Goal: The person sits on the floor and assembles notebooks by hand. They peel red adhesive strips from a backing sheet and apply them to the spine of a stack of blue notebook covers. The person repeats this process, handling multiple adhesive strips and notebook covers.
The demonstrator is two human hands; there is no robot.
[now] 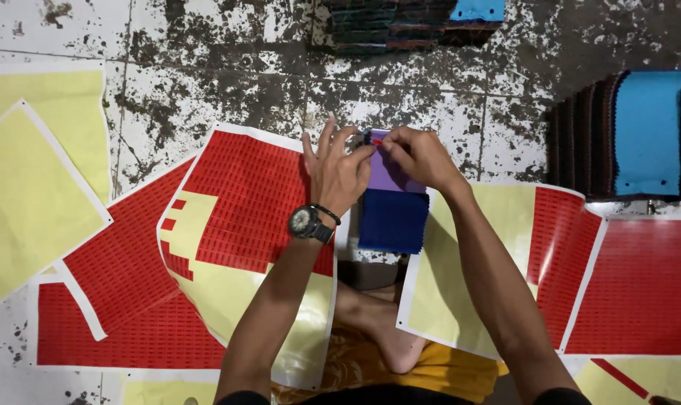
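Two hands meet at the top edge of the purple fabric swatch (389,174), which lies on the dark blue swatch (392,220) on the tiled floor: my right hand (418,154) pinches a small red sticker (376,140), my left hand (339,172) steadies it, fingers half spread. Thin, tacky, it could crease or land crooked on soft cloth. Glossy sticker sheets (239,217) curl nearby

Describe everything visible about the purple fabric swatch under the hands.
The purple fabric swatch is a small, matte, rectangular piece that looks like felt or woven cloth. It lies flat on the worn tiled floor, overlapping a dark blue swatch just below it. The left hand and right hand both pinch at its top edge, where a tiny red sticker sits between the fingertips. Its upper part is hidden by the hands.
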